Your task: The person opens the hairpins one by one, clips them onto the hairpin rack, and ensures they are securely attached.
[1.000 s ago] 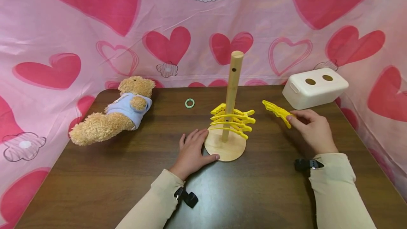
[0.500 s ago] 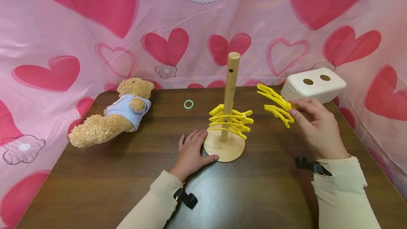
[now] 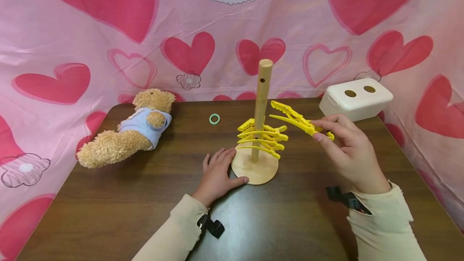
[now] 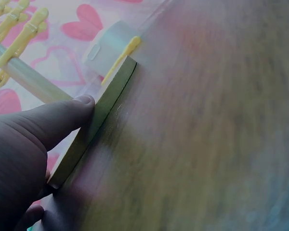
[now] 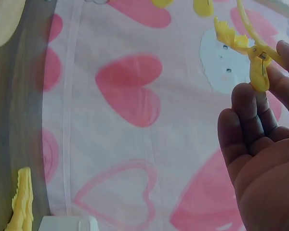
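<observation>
In the head view my left hand [image 3: 217, 175] grips the round base [image 3: 256, 173] of a wooden stand, thumb at its near edge and fingers along its left side. The thumb [image 4: 70, 115] presses the base's rim in the left wrist view. Several yellow hair clips [image 3: 270, 136] are clamped one above another on the stand's upright post [image 3: 262, 96]. To the right of the post, my right hand [image 3: 349, 152] pinches another yellow hair clip [image 3: 295, 121] by its tail end, its jaws spread toward the post. One more hair clip [image 5: 22, 202] lies on the table, mostly hidden in the head view.
A teddy bear [image 3: 145, 126] in a blue shirt lies at the left. Behind the stand is a small green ring [image 3: 214, 119]. A white box [image 3: 355, 100] with two round holes stands at the back right, before a pink heart-patterned cloth [image 3: 217, 15].
My right hand has lifted one hair clip off the table, leaving another there, and carried it left toward the post while its jaws opened. The left hand keeps its place on the base.
</observation>
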Motion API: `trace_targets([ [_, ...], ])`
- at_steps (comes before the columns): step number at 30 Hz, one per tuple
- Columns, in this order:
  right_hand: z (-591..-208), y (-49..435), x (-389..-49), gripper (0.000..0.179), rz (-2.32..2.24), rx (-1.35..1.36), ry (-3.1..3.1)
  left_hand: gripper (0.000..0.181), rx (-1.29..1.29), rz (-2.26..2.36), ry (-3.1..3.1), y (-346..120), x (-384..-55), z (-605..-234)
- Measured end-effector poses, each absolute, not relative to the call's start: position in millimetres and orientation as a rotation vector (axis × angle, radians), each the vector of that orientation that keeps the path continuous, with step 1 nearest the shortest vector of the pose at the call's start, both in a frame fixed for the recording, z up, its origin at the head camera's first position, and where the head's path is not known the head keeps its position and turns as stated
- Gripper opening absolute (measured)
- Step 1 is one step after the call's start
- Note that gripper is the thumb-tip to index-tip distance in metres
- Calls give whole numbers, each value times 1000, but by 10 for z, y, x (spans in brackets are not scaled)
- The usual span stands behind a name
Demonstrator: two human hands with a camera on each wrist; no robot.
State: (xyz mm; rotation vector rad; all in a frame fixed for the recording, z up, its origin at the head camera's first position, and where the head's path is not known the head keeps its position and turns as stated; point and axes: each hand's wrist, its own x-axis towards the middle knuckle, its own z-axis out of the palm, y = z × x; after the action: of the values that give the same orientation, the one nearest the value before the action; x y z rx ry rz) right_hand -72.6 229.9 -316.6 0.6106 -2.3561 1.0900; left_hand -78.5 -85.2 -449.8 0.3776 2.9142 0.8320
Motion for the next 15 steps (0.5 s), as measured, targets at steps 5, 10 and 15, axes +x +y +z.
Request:
trace_targets([
  [5,-3170,2216,-717,40,1107,656,-2365,96,378,824,2909,-865,-781,-4489],
  [10,-3170,2172,-714,38,1109,697,-2376,93,376,797,2904,-855,-784,-4470],
  [15,-3173,2141,-708,35,1107,717,-2384,95,366,784,2928,-796,-800,-4454],
])
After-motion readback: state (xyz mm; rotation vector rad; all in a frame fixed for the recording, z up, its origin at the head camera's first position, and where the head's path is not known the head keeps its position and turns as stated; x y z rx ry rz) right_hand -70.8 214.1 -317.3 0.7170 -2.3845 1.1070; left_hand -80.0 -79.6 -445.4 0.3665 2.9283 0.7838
